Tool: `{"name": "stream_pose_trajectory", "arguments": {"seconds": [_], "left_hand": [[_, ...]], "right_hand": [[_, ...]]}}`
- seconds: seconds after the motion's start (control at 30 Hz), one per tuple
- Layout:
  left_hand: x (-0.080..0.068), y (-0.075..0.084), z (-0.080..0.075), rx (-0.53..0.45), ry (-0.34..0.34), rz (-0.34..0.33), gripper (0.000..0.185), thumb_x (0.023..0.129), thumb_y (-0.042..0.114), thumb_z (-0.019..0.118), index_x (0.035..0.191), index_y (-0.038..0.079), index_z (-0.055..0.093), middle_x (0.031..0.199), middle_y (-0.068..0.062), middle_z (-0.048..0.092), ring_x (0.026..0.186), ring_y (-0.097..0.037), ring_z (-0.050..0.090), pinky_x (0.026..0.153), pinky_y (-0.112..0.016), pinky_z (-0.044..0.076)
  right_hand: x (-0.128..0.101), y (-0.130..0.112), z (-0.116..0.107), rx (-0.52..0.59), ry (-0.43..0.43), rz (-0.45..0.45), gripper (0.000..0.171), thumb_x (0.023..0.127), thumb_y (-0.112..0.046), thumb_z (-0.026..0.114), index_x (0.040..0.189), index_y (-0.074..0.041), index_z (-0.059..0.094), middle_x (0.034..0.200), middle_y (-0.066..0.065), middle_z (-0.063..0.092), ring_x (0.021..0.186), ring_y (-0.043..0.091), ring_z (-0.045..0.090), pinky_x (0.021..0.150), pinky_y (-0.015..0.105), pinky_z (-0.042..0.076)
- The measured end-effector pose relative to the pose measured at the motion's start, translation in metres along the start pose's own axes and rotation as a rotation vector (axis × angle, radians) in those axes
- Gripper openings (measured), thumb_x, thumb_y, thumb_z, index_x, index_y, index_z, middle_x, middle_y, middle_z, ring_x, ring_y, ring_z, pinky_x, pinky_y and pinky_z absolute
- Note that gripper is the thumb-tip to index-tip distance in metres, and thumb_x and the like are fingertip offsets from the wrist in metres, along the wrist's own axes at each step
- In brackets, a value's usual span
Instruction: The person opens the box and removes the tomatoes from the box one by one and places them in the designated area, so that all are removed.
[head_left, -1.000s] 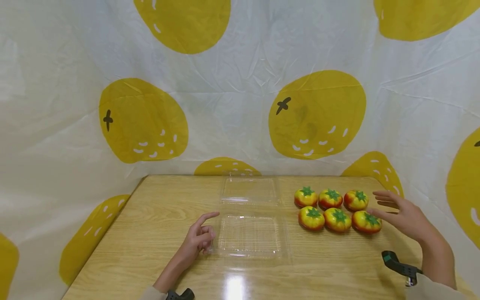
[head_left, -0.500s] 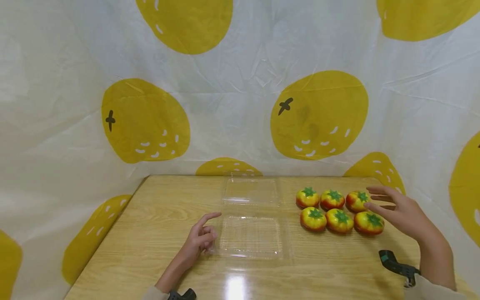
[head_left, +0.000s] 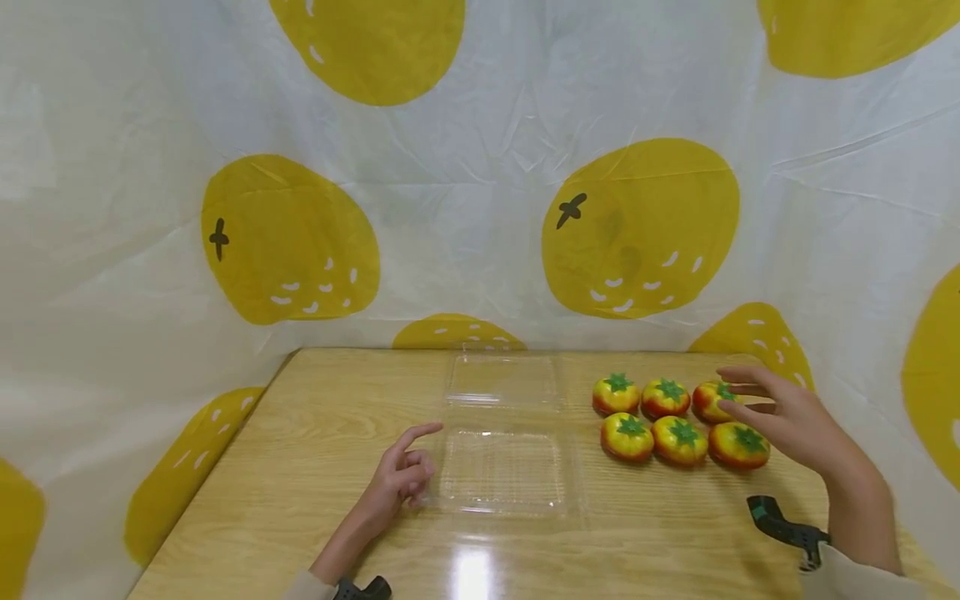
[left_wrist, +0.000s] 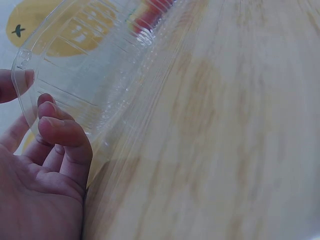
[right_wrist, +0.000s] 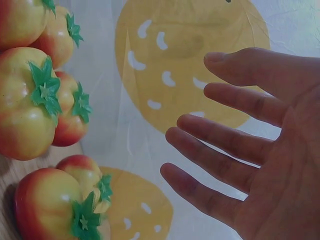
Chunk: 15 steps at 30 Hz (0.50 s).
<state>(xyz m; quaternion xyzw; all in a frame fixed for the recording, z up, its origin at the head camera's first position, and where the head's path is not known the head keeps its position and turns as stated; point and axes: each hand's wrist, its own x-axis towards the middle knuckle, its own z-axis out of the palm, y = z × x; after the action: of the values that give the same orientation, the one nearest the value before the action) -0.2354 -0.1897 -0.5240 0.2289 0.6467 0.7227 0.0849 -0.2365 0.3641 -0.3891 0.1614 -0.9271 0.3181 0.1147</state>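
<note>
A clear plastic clamshell container (head_left: 501,471) lies opened out on the table, its lid (head_left: 501,380) toward the wall. At its left edge is my left hand (head_left: 397,475); in the left wrist view the thumb and curled fingers lie on either side of the container's thin rim (left_wrist: 24,92), pinching it. Several yellow-red toy tomatoes (head_left: 627,438) with green star-shaped tops stand in two rows to the right. My right hand (head_left: 795,421) hovers above the back right toy tomato (head_left: 708,402), partly covering it from the head view. The right wrist view shows its fingers (right_wrist: 215,160) spread, holding nothing.
The wooden table (head_left: 322,408) reaches back to a white curtain (head_left: 457,242) printed with large yellow fruit, which also hangs along both sides. Black wrist mounts (head_left: 783,521) sit on both forearms.
My right hand has moved left and slightly away from me, from beside the toy tomatoes to above the back right one. The left hand, container and toy tomatoes have stayed in place.
</note>
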Motion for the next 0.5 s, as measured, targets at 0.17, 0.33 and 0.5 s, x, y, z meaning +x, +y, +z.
{"name": "stream_pose_trajectory", "arguments": {"seconds": [0.17, 0.33, 0.5], "left_hand": [[-0.002, 0.001, 0.000, 0.002, 0.015, -0.008, 0.065, 0.097, -0.001, 0.053, 0.158, -0.004, 0.028, 0.071, 0.003, 0.049, 0.051, -0.017, 0.037, 0.042, -0.025, 0.034], [-0.001, 0.001, 0.000, 0.011, 0.014, -0.021, 0.065, 0.098, 0.000, 0.054, 0.158, -0.001, 0.029, 0.072, 0.003, 0.050, 0.052, -0.014, 0.039, 0.042, -0.025, 0.034], [-0.001, 0.000, 0.000, 0.033, 0.012, -0.022, 0.065, 0.098, 0.001, 0.054, 0.158, -0.001, 0.029, 0.071, 0.003, 0.049, 0.052, -0.013, 0.040, 0.043, -0.024, 0.036]], "right_hand": [[0.004, -0.004, 0.005, -0.011, -0.006, -0.020, 0.044, 0.100, -0.020, 0.068, 0.140, -0.005, 0.057, 0.128, -0.020, 0.057, 0.104, -0.029, 0.042, 0.079, 0.007, 0.049], [0.007, -0.006, 0.009, -0.030, -0.018, -0.012, 0.045, 0.099, -0.019, 0.069, 0.139, -0.001, 0.057, 0.133, 0.019, 0.060, 0.102, -0.030, 0.040, 0.079, 0.011, 0.052], [0.010, -0.007, 0.013, -0.035, -0.033, -0.015, 0.047, 0.099, -0.020, 0.070, 0.138, 0.001, 0.058, 0.135, 0.027, 0.061, 0.102, -0.029, 0.039, 0.079, 0.013, 0.053]]}}
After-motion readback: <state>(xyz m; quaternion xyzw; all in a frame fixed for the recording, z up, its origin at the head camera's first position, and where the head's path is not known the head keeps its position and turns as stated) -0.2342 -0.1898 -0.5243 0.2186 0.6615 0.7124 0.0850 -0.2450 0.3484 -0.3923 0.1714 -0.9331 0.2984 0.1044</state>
